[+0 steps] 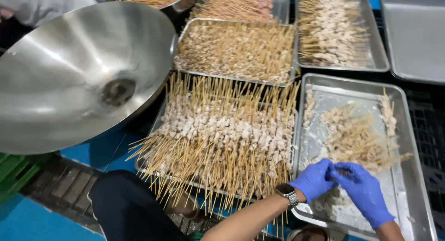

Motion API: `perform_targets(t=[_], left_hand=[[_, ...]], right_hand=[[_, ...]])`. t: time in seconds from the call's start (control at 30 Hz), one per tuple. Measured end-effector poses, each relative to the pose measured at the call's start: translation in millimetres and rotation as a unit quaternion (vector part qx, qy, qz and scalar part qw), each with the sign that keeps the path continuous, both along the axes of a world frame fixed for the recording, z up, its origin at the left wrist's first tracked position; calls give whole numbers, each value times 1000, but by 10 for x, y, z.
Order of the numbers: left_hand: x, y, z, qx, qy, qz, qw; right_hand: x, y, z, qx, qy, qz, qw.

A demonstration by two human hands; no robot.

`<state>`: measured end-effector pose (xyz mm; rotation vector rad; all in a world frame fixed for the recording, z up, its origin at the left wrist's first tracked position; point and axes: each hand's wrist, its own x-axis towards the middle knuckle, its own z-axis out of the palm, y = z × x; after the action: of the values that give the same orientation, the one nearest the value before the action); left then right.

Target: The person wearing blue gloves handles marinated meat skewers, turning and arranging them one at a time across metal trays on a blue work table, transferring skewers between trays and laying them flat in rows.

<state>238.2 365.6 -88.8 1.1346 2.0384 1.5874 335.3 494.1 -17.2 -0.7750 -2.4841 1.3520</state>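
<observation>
Where skewers (pixel 357 141) lie, heaped trays (pixel 222 139) alongside

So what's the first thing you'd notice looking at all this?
Probably the heaped tray of meat skewers in the middle, sticks fanning out everywhere. At upper left looms a big shiny metal bowl. At lower right, the left hand and right hand, in blue gloves, work over a skewer pile in another tray.

Blue-gloved hands (pixel 340 180), silver tray (pixel 408 176)

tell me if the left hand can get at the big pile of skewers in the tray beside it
Probably yes: the left hand works in the floured tray, and the piled skewers lie right alongside, uncovered, with nothing between.
</observation>
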Motion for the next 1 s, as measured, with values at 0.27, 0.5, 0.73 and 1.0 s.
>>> perform_targets(t=[0.27,0.5,0.73,1.0], left_hand=[[-66,155,-36,32,-111,48,992],[-14,230,-8,23,-92,18,995],[-158,337,51,-22,-64,-37,997],[-935,-611,789,5,23,-157,987]], right_hand=[[1,255,-368,122,-55,21,991],[-45,593,-603,72,-55,20,996],[-334,927,-619,136,-86,187,969],[-669,920,-457,239,-185,72,951]])
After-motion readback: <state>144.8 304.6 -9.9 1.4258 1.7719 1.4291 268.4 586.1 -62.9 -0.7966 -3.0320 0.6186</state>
